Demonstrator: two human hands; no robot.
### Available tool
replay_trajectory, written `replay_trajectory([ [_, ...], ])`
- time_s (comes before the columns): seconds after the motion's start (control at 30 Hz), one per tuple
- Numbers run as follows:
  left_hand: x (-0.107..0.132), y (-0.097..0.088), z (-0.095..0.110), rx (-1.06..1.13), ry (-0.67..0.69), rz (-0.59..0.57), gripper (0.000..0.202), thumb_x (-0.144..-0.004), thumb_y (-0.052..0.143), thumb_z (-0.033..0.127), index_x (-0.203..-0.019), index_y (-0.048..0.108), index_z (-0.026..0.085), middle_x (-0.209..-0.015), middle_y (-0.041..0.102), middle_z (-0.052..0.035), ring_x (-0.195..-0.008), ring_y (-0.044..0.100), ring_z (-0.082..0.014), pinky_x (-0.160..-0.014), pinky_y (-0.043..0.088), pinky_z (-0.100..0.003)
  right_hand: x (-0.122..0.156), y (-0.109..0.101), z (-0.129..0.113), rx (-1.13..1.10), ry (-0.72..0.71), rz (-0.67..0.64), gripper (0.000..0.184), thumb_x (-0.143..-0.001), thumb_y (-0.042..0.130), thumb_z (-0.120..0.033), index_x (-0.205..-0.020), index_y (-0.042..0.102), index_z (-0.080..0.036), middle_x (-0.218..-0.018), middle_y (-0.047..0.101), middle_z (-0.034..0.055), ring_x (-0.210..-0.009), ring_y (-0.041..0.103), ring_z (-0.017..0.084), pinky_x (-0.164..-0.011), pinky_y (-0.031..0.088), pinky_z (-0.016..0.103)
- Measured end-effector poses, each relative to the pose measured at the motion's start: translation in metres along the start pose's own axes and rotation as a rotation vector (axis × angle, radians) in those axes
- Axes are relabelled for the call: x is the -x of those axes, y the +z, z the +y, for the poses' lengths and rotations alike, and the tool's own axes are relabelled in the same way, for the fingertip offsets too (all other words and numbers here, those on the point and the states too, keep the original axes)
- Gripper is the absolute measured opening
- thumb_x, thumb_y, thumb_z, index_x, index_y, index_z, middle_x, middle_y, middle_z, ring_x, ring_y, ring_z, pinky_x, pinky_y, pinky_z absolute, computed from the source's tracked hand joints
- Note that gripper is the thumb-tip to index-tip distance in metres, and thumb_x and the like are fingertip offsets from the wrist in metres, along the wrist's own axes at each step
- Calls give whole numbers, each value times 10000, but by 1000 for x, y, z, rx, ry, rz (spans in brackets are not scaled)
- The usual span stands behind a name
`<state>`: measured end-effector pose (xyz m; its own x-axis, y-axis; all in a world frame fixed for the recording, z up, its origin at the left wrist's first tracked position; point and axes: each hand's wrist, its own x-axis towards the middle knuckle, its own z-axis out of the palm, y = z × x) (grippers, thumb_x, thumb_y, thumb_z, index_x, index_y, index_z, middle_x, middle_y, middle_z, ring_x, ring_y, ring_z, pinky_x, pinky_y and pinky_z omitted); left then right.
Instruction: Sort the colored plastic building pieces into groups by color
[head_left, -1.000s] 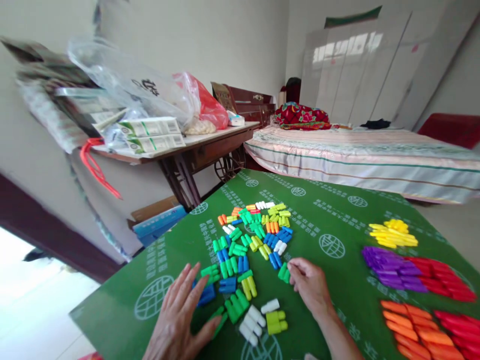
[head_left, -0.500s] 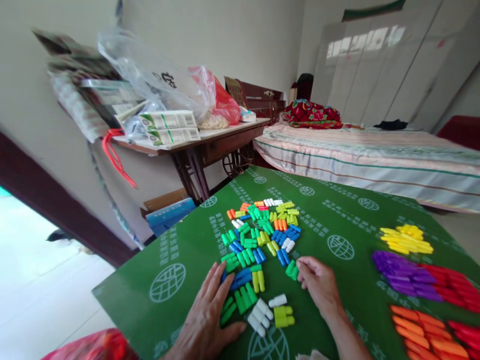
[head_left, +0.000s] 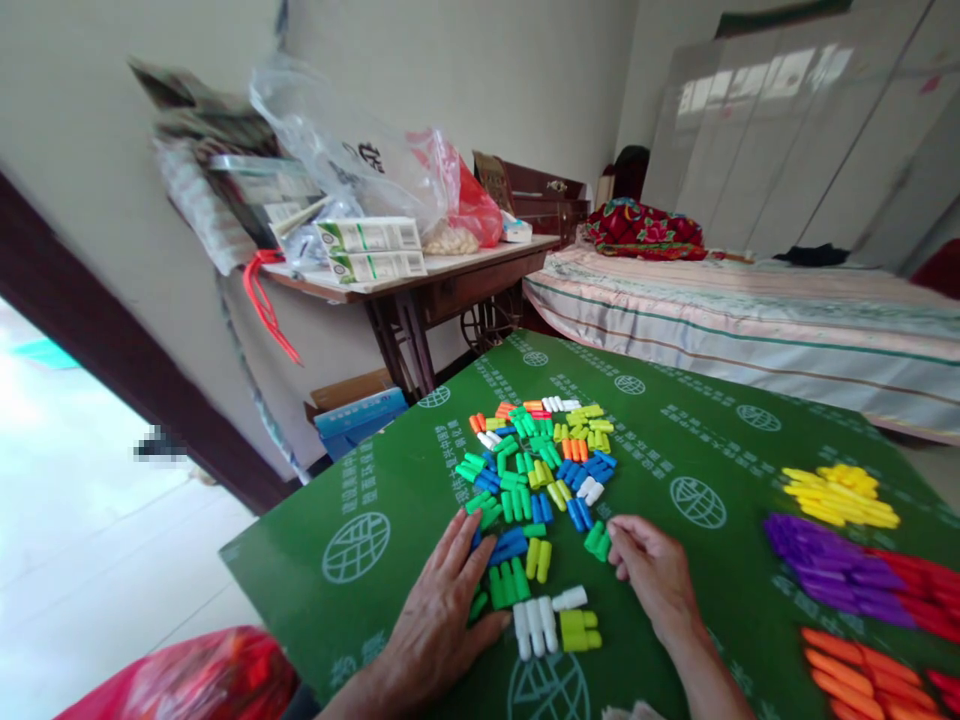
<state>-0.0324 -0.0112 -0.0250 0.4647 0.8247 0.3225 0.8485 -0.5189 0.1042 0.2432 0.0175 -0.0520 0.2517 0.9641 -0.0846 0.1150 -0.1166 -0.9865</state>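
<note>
Person's left hand is lying spread on light, hard pegs, probably best pinched sidewise; right hand is curling narrow against green pegs.

We see a pale wall and, at left, a wooden table heaped with bags. At right stands a bed in a striped cover, bearing a red quilt. A glossy white wardrobe reflects daylight, and we note a bright floor beyond a dark door frame
</note>
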Motion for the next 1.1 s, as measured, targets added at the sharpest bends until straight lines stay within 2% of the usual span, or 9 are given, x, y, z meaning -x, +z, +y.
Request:
replay_trajectory([
  [0.17, -2, 3, -1, 13, -2, -19, 606, -784, 597, 440, -1321, 484, 183, -1474, 375, -140, -1371, 306, -337, -1013, 459, -509, 1, 1, -2, -8, 16, 9, 429, -692, 610, -525, -834, 671, -125, -537, 575, -6, -453, 497, 120, -442, 403, 237],
  [0.33, -6, 3, 0, 34, -12, 16, 591, -786, 592, 465, -1315, 499, 217, -1437, 435, -124, -1345, 357, -325, -1020, 455, -500, 2, 1, -3, -13, 3, 8, 422, -695, 609, -522, -822, 670, -125, -534, 572, -5, -451, 493, 119, -443, 408, 241],
  [0.5, -11, 7, 2, -18, -30, 26, 572, -793, 568, 500, -1273, 542, 189, -1390, 484, -150, -1313, 403, -337, -991, 478, -498, 1, 0, -2, -1, -8, 4, 414, -709, 605, -519, -823, 673, -127, -543, 580, 0, -450, 497, 120, -446, 407, 246],
  [0.8, -14, 18, -7, -123, 47, 169, 505, -789, 570, 500, -1216, 583, 229, -1372, 507, -118, -1283, 446, -317, -945, 516, -446, -3, 4, -9, -44, -46, 5, 367, -694, 613, -490, -769, 670, -135, -481, 556, -19, -402, 476, 107, -406, 387, 223],
  [0.93, -17, 22, -13, -130, 95, 226, 424, -783, 581, 474, -1162, 619, 288, -1413, 461, -91, -1312, 398, -346, -943, 501, -493, -6, 6, -9, -38, -74, 22, 326, -731, 583, -452, -752, 663, -137, -484, 550, -26, -395, 468, 95, -403, 384, 210],
  [1.1, -20, 18, -5, -65, 96, 259, 295, -816, 553, 416, -1058, 660, 286, -1409, 459, -85, -1342, 355, -335, -973, 472, -517, -7, 7, -8, -42, -84, 6, 302, -748, 572, -431, -746, 655, -141, -495, 558, -24, -410, 474, 97, -406, 380, 207],
])
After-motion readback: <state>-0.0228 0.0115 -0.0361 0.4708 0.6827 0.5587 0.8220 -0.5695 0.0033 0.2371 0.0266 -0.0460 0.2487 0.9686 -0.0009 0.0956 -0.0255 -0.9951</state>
